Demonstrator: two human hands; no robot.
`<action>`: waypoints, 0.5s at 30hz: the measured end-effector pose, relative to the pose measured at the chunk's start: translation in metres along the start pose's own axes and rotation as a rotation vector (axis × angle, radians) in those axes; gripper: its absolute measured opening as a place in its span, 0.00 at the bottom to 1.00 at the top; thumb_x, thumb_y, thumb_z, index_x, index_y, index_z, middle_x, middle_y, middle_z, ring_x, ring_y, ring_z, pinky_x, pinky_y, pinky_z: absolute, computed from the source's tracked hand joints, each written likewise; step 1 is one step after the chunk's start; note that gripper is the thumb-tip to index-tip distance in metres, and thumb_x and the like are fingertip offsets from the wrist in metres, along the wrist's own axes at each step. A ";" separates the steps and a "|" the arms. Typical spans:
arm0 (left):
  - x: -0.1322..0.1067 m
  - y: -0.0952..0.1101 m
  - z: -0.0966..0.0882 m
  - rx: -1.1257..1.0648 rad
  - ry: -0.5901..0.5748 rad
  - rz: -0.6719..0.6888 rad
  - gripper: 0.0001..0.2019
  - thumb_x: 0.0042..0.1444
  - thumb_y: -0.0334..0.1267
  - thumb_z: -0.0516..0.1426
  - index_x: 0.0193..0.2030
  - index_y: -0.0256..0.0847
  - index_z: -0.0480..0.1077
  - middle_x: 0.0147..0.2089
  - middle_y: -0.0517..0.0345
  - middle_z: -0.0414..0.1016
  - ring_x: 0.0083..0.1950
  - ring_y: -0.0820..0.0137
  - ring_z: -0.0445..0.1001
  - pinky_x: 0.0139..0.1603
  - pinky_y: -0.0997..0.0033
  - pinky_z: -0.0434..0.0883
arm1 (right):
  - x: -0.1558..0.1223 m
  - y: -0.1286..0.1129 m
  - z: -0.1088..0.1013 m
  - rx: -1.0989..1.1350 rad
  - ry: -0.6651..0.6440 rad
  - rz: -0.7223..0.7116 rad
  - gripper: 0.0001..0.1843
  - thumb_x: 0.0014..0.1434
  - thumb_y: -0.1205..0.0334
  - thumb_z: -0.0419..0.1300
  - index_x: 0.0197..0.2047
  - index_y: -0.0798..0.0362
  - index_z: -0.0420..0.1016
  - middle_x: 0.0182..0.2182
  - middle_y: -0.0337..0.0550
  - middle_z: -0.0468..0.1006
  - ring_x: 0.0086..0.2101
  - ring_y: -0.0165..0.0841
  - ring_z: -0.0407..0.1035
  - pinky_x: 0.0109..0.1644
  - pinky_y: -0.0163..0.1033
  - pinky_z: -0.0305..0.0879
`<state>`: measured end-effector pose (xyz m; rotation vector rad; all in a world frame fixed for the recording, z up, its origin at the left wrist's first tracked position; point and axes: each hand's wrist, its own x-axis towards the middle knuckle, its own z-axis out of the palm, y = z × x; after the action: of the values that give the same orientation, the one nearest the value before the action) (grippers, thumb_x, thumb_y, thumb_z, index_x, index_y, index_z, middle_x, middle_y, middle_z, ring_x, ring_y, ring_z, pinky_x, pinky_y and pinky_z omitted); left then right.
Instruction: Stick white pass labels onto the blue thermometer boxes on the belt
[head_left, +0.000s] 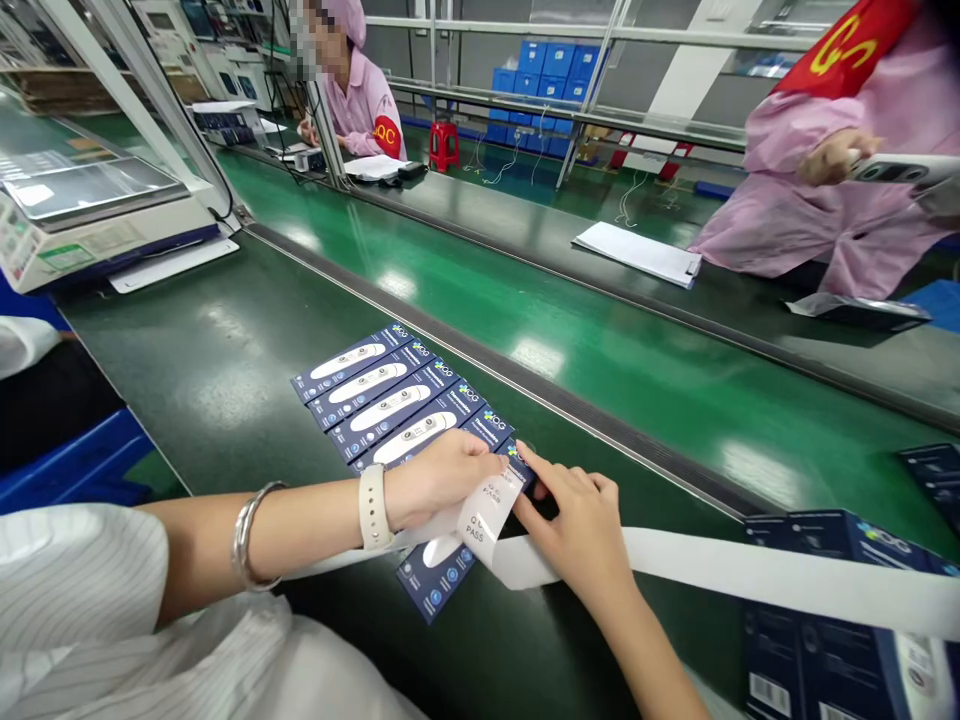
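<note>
A white label strip (480,527) is pinched by the left hand (441,475) over a navy cardboard box (441,580) laid diagonally, its far end touched by the right hand (579,510), grip unclear.

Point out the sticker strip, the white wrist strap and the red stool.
Sticker strip (484,512): head view, printed stretch.
White wrist strap (373,510): head view, middle of the band.
Red stool (443,141): head view, upper part.
</note>
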<state>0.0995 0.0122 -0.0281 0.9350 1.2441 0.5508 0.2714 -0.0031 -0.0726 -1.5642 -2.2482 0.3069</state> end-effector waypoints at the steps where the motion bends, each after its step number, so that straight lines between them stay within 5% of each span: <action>1: -0.002 -0.001 -0.001 -0.021 -0.010 0.008 0.18 0.48 0.47 0.56 0.19 0.37 0.57 0.18 0.66 0.56 0.19 0.80 0.53 0.20 0.77 0.50 | 0.004 0.001 -0.001 0.021 -0.036 0.032 0.23 0.54 0.50 0.55 0.53 0.42 0.65 0.23 0.34 0.70 0.29 0.32 0.64 0.41 0.43 0.49; 6: -0.011 -0.004 -0.008 -0.165 -0.076 0.031 0.16 0.50 0.48 0.55 0.22 0.36 0.61 0.19 0.64 0.60 0.20 0.78 0.59 0.21 0.76 0.55 | 0.018 0.004 -0.009 0.102 -0.248 0.207 0.21 0.54 0.41 0.50 0.40 0.45 0.73 0.19 0.35 0.71 0.26 0.36 0.67 0.34 0.40 0.53; 9: -0.019 -0.006 -0.013 -0.148 -0.087 0.077 0.17 0.51 0.48 0.54 0.21 0.37 0.59 0.18 0.64 0.58 0.20 0.78 0.57 0.20 0.77 0.53 | 0.010 0.002 -0.016 0.123 -0.256 0.367 0.26 0.53 0.40 0.50 0.45 0.49 0.71 0.17 0.38 0.72 0.27 0.40 0.69 0.35 0.43 0.56; 12: -0.031 -0.009 -0.016 -0.060 -0.095 0.189 0.20 0.51 0.49 0.53 0.18 0.38 0.55 0.17 0.65 0.53 0.19 0.79 0.53 0.19 0.76 0.50 | -0.005 -0.005 -0.014 0.445 -0.343 0.478 0.42 0.50 0.40 0.53 0.62 0.55 0.50 0.17 0.35 0.71 0.23 0.40 0.68 0.32 0.42 0.60; 15: -0.039 -0.015 -0.020 0.015 -0.134 0.372 0.21 0.51 0.50 0.53 0.16 0.38 0.55 0.17 0.65 0.52 0.21 0.78 0.51 0.19 0.76 0.50 | -0.012 -0.017 -0.001 0.749 -0.349 0.569 0.57 0.47 0.40 0.53 0.65 0.61 0.24 0.17 0.37 0.72 0.21 0.40 0.69 0.29 0.42 0.63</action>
<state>0.0685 -0.0210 -0.0202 1.2062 0.9591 0.7583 0.2609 -0.0203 -0.0668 -1.7276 -1.5142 1.4746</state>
